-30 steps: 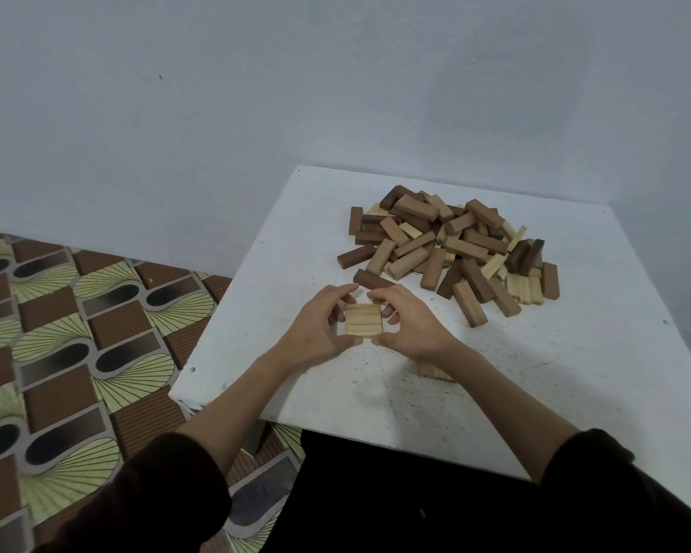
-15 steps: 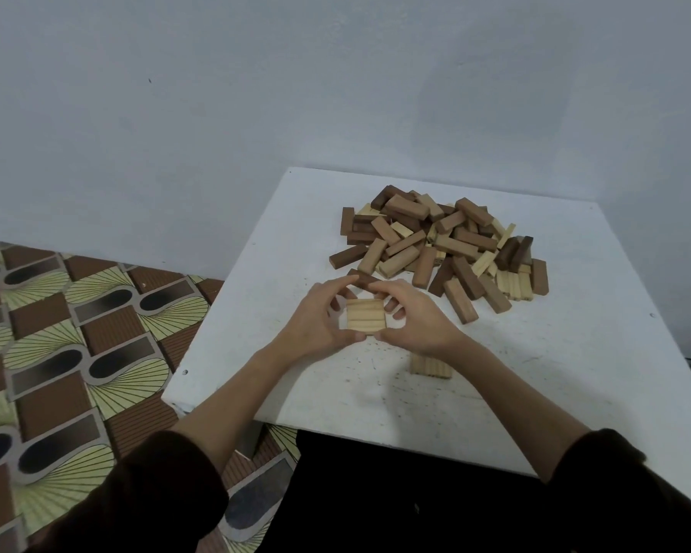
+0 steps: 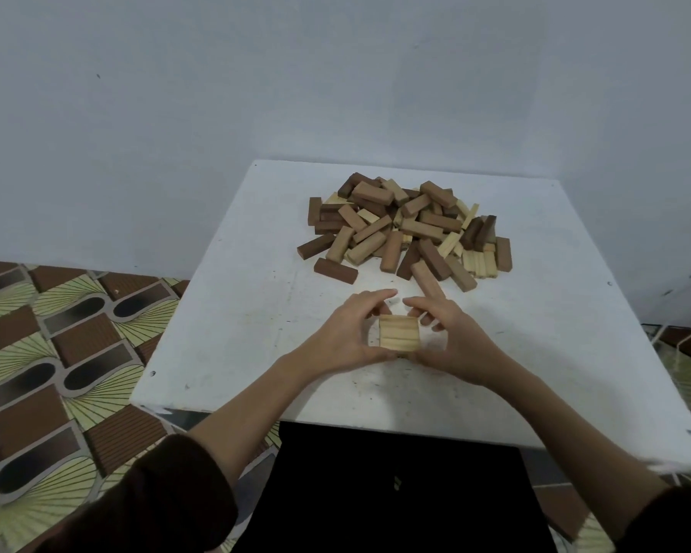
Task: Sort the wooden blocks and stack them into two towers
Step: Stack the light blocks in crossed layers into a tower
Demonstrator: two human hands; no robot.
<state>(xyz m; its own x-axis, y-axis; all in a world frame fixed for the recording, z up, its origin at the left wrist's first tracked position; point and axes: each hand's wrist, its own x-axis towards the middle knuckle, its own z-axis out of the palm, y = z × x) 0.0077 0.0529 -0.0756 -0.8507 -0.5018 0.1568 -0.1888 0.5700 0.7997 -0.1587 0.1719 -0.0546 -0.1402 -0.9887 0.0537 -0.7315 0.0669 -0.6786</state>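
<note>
1. While both hands close round it, the square of pale wooden blocks, three laid side by side, sits near the front middle of the table, well apart from the pile. Its underside is hidden, so whether it rests on something or is held clear cannot be told.
2. Left hand: thumb at the near edge, fingers arched over the far left corner, gripping the square's left side.
3. Right hand: mirrors it, with the thumb at the near edge and the fingers curled round the far right corner, gripping the right side.
4. Change since half a second ago: hands and square have come nearer the person, away from the pile. A second pale layer that showed on the table by the right wrist is now out of sight beneath the hands.
5. Dark brown block: partly hidden behind the fingers before, it now lies fully exposed just in front of the pile's left side.
6. Pile of wooden blocks: dark, mid-brown and pale pieces are heaped on the table's far half, arrangement unchanged. One mid-brown block points from the heap toward the right hand's fingers.
7. Surroundings: dark sleeves on both forearms, patterned tile floor at left, plain pale wall behind.
</note>
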